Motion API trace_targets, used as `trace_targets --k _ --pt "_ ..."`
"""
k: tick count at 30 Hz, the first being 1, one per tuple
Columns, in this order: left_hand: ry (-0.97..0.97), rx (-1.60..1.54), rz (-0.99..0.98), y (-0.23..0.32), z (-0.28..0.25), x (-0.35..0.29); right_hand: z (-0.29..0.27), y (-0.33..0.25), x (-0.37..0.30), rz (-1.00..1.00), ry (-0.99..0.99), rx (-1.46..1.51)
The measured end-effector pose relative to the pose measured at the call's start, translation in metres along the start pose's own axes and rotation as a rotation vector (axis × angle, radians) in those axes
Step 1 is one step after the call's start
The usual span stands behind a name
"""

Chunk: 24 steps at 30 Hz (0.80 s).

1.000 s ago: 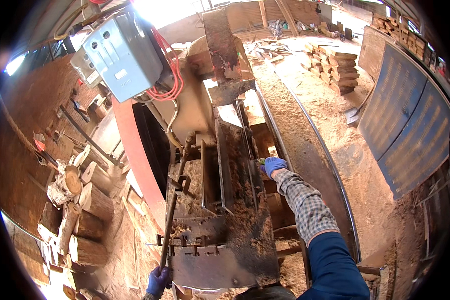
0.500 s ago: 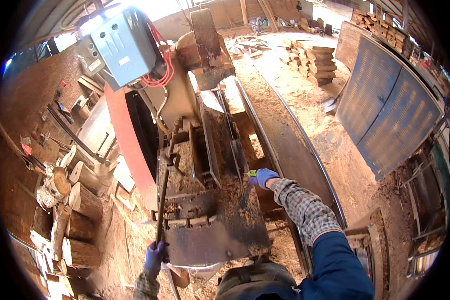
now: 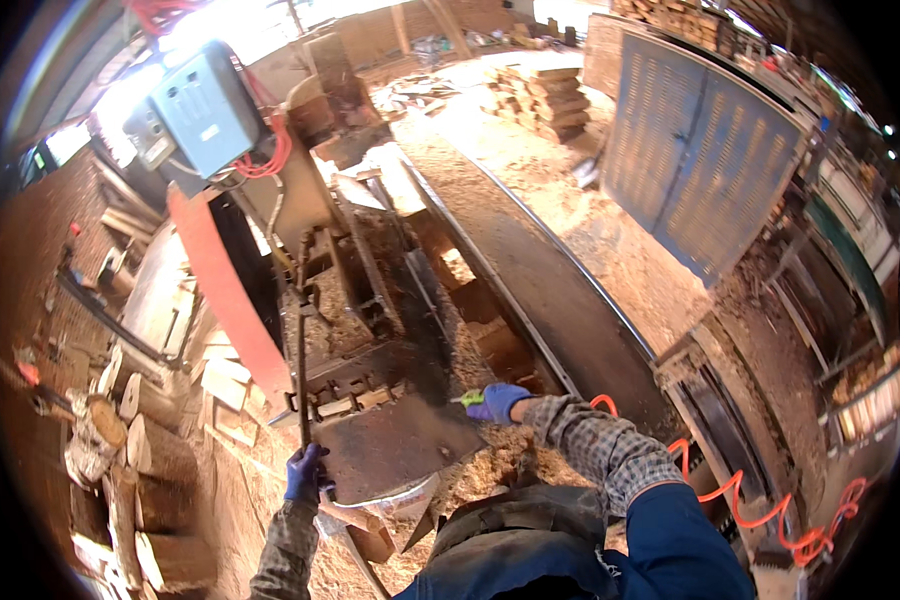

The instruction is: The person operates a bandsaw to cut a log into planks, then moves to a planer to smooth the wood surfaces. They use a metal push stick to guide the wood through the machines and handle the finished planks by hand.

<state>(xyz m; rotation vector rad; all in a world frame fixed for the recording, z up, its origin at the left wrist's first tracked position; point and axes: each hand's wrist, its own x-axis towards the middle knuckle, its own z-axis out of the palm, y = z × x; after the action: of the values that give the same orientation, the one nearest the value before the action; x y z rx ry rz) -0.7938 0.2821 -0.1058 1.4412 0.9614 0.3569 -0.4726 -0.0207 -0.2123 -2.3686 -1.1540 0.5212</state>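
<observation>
Angles the left forearm up from the lower edge, with the gloved left hand (image 3: 307, 473) curled firmly around the lower end of a long dark rod (image 3: 302, 370). Bends the right arm in from the lower right, checked sleeve (image 3: 590, 445) slanting leftward, with the right hand (image 3: 498, 403) clenched on a small green tool (image 3: 471, 397). Points the tool left, near the right side of a dark metal plate (image 3: 400, 450); cannot make out contact there.

Has the rod rising beside a curved red panel (image 3: 232, 310), below a blue electrical box (image 3: 207, 108). Hides the near end of a long track (image 3: 570, 310) partly behind the right forearm. Has an orange coiled hose (image 3: 738, 500) beside the sleeve, cut logs (image 3: 170, 460) at left, and stacked boards (image 3: 555, 100) and a blue slatted panel (image 3: 710, 150) beyond the track.
</observation>
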Motion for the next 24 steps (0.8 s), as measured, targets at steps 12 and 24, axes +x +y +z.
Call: trace_targets --k 12,24 --pt "0.039 -0.031 -0.006 -0.017 -0.010 0.010 0.005 0.096 -0.339 0.938 0.262 -0.143" --pt "0.085 0.030 0.028 -0.033 -0.020 0.038 0.065 0.057 -0.459 1.074 0.277 -0.112"
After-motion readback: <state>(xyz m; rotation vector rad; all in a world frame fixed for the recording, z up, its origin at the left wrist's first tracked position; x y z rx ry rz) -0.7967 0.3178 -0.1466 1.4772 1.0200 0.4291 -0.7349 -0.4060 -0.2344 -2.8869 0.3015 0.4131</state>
